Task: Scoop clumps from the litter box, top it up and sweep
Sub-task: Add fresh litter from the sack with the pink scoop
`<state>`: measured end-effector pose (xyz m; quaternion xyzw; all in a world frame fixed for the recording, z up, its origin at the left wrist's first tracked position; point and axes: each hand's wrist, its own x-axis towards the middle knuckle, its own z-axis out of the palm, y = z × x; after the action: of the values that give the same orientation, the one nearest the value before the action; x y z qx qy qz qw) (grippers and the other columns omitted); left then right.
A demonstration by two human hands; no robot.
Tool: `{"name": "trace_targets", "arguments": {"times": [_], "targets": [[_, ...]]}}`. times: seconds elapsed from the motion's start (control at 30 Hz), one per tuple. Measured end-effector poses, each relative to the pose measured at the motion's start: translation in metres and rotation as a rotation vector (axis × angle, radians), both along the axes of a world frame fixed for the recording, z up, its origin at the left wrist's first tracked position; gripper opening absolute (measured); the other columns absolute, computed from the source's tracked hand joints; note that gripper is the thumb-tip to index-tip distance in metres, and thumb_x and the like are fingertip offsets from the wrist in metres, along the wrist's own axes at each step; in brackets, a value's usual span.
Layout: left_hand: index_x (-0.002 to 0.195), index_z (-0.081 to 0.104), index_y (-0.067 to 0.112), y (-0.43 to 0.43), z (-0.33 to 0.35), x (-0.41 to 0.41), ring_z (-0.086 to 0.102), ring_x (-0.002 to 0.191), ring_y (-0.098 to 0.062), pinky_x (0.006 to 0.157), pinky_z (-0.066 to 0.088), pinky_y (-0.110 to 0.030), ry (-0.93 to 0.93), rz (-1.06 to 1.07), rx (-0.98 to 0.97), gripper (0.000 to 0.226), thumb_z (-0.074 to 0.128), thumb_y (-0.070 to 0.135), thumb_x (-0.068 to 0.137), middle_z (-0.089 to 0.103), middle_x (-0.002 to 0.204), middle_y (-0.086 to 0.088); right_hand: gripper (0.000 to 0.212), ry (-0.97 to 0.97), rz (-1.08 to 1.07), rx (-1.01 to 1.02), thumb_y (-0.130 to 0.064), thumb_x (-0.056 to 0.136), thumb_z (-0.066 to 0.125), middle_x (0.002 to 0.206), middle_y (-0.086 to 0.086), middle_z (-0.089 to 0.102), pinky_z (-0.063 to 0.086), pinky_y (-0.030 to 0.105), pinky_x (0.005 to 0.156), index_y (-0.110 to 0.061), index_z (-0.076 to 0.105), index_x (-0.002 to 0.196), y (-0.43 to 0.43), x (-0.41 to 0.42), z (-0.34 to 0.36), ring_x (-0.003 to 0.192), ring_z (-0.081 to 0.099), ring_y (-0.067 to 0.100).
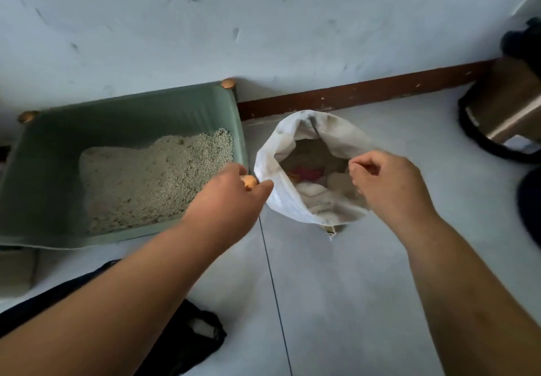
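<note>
Pale floor [351,288], one litter box [58,141], one sack [279,198]

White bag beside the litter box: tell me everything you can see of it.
The white bag is a crumpled, grey-smudged sack, standing on the pale floor just right of the green litter box, mouth open upward. Pale and reddish scraps show inside. The right hand pinches its right rim; the left hand meets its left rim, grip unclear.

Left grip [231,191], right grip [386,182], forearms [456,273]: all bare.
</note>
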<state>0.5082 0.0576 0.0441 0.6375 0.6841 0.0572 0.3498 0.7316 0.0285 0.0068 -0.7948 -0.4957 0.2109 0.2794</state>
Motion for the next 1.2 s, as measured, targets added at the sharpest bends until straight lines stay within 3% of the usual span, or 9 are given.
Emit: {"name": "trace_targets", "arguments": {"times": [0.1, 0.2, 0.33, 0.47, 0.57, 0.67, 0.83, 0.97, 1.2], "targets": [[0.138, 0.045, 0.019, 0.004, -0.004, 0.013, 0.062, 0.096, -0.021, 0.086, 0.057, -0.043, 0.013, 0.003, 0.018, 0.061, 0.057, 0.057, 0.092, 0.057, 0.105, 0.005, 0.016, -0.063, 0.031, -0.083, -0.027, 0.092, 0.059, 0.086, -0.007, 0.070, 0.046, 0.022, 0.067, -0.023, 0.072, 0.098, 0.006, 0.009, -0.010, 0.077, 0.062, 0.011], [0.140, 0.043, 0.016, 0.009, -0.009, 0.025, 0.063, 0.106, -0.026, 0.089, 0.055, -0.045, 0.033, 0.000, 0.027, 0.069, 0.056, 0.061, 0.090, 0.062, 0.122, -0.003, 0.015, 0.071, 0.045, -0.079, -0.026, 0.089, 0.061, 0.084, -0.003, 0.072, 0.057, 0.035, 0.076, -0.021, 0.073, 0.097, 0.016, 0.006, -0.018, 0.079, 0.068, 0.017], [0.144, 0.040, 0.014, 0.017, -0.010, 0.036, 0.061, 0.114, -0.029, 0.092, 0.052, -0.042, 0.030, 0.004, 0.027, 0.068, 0.057, 0.055, 0.093, 0.062, 0.130, -0.008, 0.035, 0.030, 0.385, -0.194, -0.036, 0.092, 0.054, 0.109, -0.001, 0.066, 0.053, 0.039, 0.086, -0.033, 0.053, 0.127, 0.037, -0.033, -0.030, 0.098, 0.063, 0.019], [0.137, 0.045, 0.014, 0.023, -0.013, 0.040, 0.063, 0.105, -0.029, 0.090, 0.053, -0.042, 0.066, -0.010, 0.041, 0.051, 0.055, 0.043, 0.097, 0.065, 0.121, -0.007, 0.016, -0.061, 0.563, -0.337, -0.024, 0.096, 0.044, 0.092, -0.001, 0.060, 0.045, 0.034, 0.070, -0.033, 0.055, 0.104, 0.057, -0.060, -0.039, 0.088, 0.060, 0.023], [0.134, 0.046, 0.014, 0.026, -0.015, 0.039, 0.064, 0.098, -0.028, 0.086, 0.055, -0.043, 0.092, -0.023, 0.055, 0.044, 0.053, 0.040, 0.098, 0.067, 0.113, -0.006, 0.010, -0.158, 0.495, -0.311, -0.031, 0.096, 0.044, 0.084, -0.003, 0.060, 0.039, 0.030, 0.066, -0.031, 0.054, 0.097, 0.055, -0.045, -0.036, 0.083, 0.059, 0.023], [0.134, 0.046, 0.013, 0.027, -0.017, 0.040, 0.063, 0.095, -0.025, 0.080, 0.052, -0.037, 0.115, -0.033, 0.084, 0.042, 0.051, 0.038, 0.099, 0.067, 0.114, -0.005, 0.027, -0.113, 0.307, -0.311, -0.047, 0.096, 0.039, 0.083, -0.001, 0.058, 0.041, 0.031, 0.070, -0.027, 0.056, 0.097, 0.040, -0.020, -0.029, 0.082, 0.055, 0.023], [0.134, 0.047, 0.014, 0.029, -0.020, 0.038, 0.065, 0.094, -0.024, 0.082, 0.056, -0.040, 0.088, -0.028, 0.110, 0.043, 0.051, 0.039, 0.100, 0.067, 0.116, -0.004, 0.024, -0.318, 0.106, -0.397, -0.024, 0.100, 0.041, 0.106, 0.016, 0.067, 0.038, 0.030, 0.069, -0.011, 0.057, 0.113, 0.028, 0.004, -0.024, 0.102, 0.062, 0.033], [0.139, 0.046, 0.018, 0.027, -0.019, 0.034, 0.065, 0.101, -0.023, 0.087, 0.055, -0.041, 0.069, -0.025, 0.121, 0.048, 0.053, 0.045, 0.099, 0.066, 0.121, -0.001, 0.019, -0.411, 0.178, -0.587, -0.012, 0.094, 0.050, 0.114, 0.014, 0.064, 0.041, 0.030, 0.068, -0.006, 0.062, 0.108, 0.040, -0.009, -0.027, 0.104, 0.061, 0.029], [0.143, 0.045, 0.018, 0.022, -0.022, 0.033, 0.062, 0.113, -0.024, 0.089, 0.050, -0.036, 0.089, -0.034, 0.116, 0.052, 0.052, 0.045, 0.099, 0.065, 0.128, -0.001, 0.027, -0.295, 0.240, -0.535, -0.018, 0.099, 0.042, 0.108, 0.010, 0.064, 0.035, 0.031, 0.071, -0.011, 0.061, 0.117, 0.058, -0.030, -0.057, 0.106, 0.058, 0.028]]}}
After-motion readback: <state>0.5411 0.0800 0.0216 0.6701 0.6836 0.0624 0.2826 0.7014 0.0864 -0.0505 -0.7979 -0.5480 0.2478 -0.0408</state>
